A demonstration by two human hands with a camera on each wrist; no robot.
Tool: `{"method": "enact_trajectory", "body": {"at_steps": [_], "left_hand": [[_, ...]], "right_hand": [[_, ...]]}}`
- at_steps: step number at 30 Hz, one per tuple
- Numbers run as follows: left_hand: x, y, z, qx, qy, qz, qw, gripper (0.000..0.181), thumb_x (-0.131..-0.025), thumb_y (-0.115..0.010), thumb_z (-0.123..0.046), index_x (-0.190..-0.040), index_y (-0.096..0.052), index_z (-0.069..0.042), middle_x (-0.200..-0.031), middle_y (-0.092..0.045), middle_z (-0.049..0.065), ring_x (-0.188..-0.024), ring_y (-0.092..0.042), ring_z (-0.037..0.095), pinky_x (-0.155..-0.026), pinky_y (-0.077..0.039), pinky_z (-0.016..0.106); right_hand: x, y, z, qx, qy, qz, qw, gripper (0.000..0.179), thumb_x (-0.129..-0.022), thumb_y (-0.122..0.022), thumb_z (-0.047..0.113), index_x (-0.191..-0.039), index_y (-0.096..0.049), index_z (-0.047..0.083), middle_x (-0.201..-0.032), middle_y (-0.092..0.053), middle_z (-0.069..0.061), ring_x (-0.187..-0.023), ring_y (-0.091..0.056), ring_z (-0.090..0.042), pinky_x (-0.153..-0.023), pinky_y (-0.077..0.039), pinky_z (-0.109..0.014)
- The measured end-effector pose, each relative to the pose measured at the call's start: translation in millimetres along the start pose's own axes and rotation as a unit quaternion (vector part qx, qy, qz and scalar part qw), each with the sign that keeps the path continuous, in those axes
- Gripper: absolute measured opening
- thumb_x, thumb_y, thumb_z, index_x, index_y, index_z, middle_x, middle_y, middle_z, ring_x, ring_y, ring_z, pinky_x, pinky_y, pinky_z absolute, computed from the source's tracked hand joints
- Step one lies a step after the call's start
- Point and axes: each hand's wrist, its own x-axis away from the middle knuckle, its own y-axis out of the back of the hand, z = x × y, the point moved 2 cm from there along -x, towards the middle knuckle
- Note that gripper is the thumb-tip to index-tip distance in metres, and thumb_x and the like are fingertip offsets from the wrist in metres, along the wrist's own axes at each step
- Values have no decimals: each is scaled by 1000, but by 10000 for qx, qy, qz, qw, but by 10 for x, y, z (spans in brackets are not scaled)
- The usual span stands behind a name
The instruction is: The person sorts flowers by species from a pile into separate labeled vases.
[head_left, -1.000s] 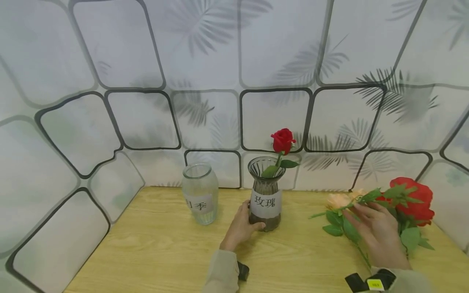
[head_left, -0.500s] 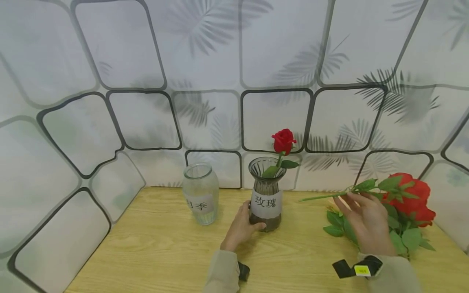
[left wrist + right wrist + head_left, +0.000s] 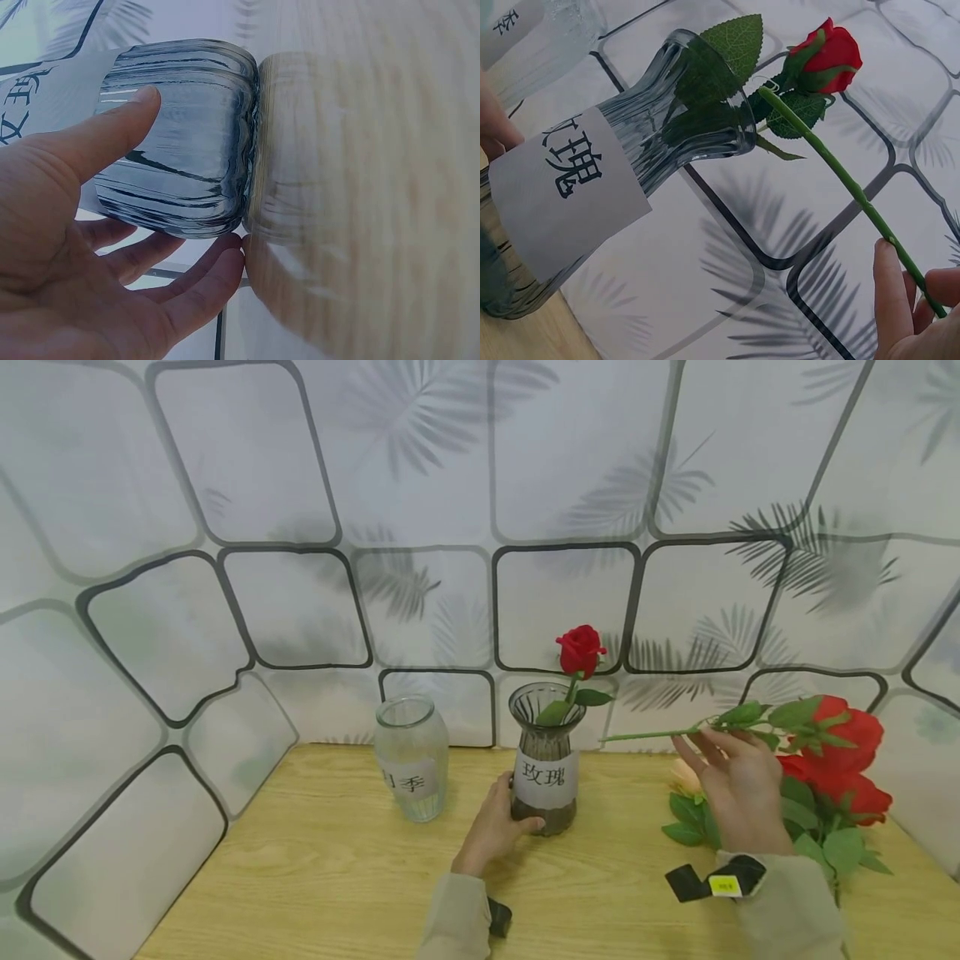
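Observation:
A smoky glass vase (image 3: 545, 814) with a white paper label stands upright mid-table. One red rose (image 3: 581, 650) with green leaves leans out of its mouth to the right. My left hand (image 3: 497, 827) holds the vase low down, thumb across the front and fingers behind, as the left wrist view (image 3: 97, 225) also has it. Between the fingertips of my right hand (image 3: 738, 781) is the green stem (image 3: 648, 736) of a second, larger red flower (image 3: 846, 733). This stem lies nearly level, its cut end pointing left toward the vase. In the right wrist view that end appears close to the vase's rim (image 3: 742, 112).
Left of the smoky vase stands a clear glass vase (image 3: 412, 735), also labelled. More flowers lie at the right of the wooden table (image 3: 315, 877): a red bloom (image 3: 862, 800), a peach one (image 3: 684, 777) and green leaves (image 3: 840, 850). A patterned wall backs the table.
The right hand has lifted a red flower off the pile and brought it leftward, its stem swinging out level. The left hand stays on the smoky vase.

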Motion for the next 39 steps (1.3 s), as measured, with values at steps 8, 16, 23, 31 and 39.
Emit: {"method": "enact_trajectory", "body": {"at_steps": [8, 16, 23, 31, 39], "left_hand": [[0, 0, 1, -28, 17, -27, 10000, 81, -89, -80, -12, -151, -31, 5, -151, -37, 30, -140, -37, 47, -114, -31, 60], [0, 1, 21, -52, -42, -37, 10000, 81, -89, -80, -12, -151, -31, 6, -150, -37, 31, -139, -38, 47, -114, -32, 60], [0, 1, 23, -66, -96, -32, 9999, 81, -89, -80, -12, -151, -31, 7, -150, -38, 31, -139, -38, 48, -114, -32, 60], [14, -6, 22, -45, -18, -12, 10000, 81, -89, -80, -12, -151, -31, 7, -150, -38, 31, -139, -38, 48, -114, -31, 60], [7, -4, 11, 2, -24, -29, 10000, 81, -89, -80, -11, -151, -31, 7, -149, -38, 31, -139, -38, 48, -114, -31, 60]], "right_hand": [[-38, -132, -81, 23, 251, -461, 9986, 40, -91, -58, -21, -75, -34, 6, -78, -54, -13, -67, -62, -33, -68, -62, -51], [-41, -267, -171, 491, 490, -466, 9965, 33, -91, -60, -20, -85, -39, 6, -89, -54, -11, -69, -66, -32, -69, -62, -48], [-88, -355, -241, 637, 696, -425, 9946, 39, -91, -60, -20, -95, -33, 8, -101, -51, -11, -66, -66, -28, -66, -63, -46], [-121, -419, -350, 1356, 1047, -248, 9849, 33, -94, -56, -17, -104, -36, 7, -98, -51, -9, -67, -69, -22, -66, -63, -41], [-109, -479, -444, 1665, 1228, 43, 9784, 29, -94, -54, -19, -103, -46, 8, -89, -54, -6, -65, -70, -21, -68, -63, -40]]}}
